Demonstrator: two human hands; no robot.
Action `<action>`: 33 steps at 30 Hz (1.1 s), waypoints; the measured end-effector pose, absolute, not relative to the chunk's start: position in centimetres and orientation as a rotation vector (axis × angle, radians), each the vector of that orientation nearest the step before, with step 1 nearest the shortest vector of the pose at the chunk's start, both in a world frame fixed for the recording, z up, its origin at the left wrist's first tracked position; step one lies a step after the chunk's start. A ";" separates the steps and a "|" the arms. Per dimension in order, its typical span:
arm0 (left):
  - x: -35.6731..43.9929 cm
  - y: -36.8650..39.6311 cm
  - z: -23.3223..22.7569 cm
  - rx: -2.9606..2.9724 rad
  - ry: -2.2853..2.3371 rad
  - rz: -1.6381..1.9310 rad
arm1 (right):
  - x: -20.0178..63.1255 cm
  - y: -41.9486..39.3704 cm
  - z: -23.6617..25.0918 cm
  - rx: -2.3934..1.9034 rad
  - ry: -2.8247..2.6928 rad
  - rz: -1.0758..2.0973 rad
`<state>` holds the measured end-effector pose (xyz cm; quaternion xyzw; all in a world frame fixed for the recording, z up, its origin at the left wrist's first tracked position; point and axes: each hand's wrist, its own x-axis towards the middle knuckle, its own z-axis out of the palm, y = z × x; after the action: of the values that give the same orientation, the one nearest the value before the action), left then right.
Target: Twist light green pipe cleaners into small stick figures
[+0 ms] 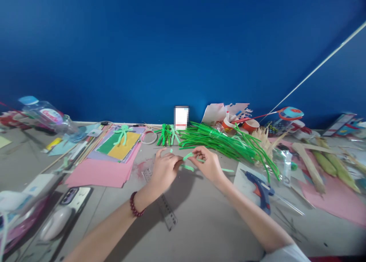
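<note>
In the middle of the table, a light green pipe cleaner [188, 156] is bent between my two hands. My left hand [166, 166], with a dark red bead bracelet [135, 205] at its wrist, pinches it at one end. My right hand [208, 163] grips the other side between thumb and fingers. Another light green piece [187, 168] shows just below the fingertips, and a straight light green length [228, 170] sticks out beyond my right hand. Whether these pieces join is hidden by the fingers. Beyond the hands, dark green pipe-cleaner figures [164, 134] stand near the wall.
Right of centre lies a bundle of green pipe cleaners [217, 142], with a blue glue gun [261, 191] nearer. A clear ruler [168, 214] lies under my left forearm. Pink paper [100, 173], a light green figure [122, 134], a phone [76, 201] and a plastic bottle [45, 111] are leftward.
</note>
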<state>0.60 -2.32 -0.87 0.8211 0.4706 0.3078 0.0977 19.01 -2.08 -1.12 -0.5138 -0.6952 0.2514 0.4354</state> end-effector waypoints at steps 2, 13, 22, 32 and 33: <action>0.5 -2.3 -1.0 2.446 1.433 0.946 | 18.7 -2.5 -1.4 -1.260 -1.857 0.405; 0.7 -2.7 -0.8 2.420 1.415 1.041 | 17.6 -3.8 -1.6 -1.163 -2.065 -0.085; 0.5 -1.9 -0.4 2.158 1.391 1.034 | 17.7 -3.9 -2.1 -1.165 -2.165 -0.189; 0.4 -2.1 0.1 2.288 1.320 1.094 | 17.8 -3.3 -2.4 -1.089 -2.033 -0.013; 0.4 -2.2 0.2 2.305 1.307 1.109 | 17.8 -3.2 -2.6 -1.093 -2.011 0.042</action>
<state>0.42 -2.20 0.22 0.7953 0.4508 0.3825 0.1342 17.77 -3.15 -2.57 -0.4347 -0.7999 0.0166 0.4134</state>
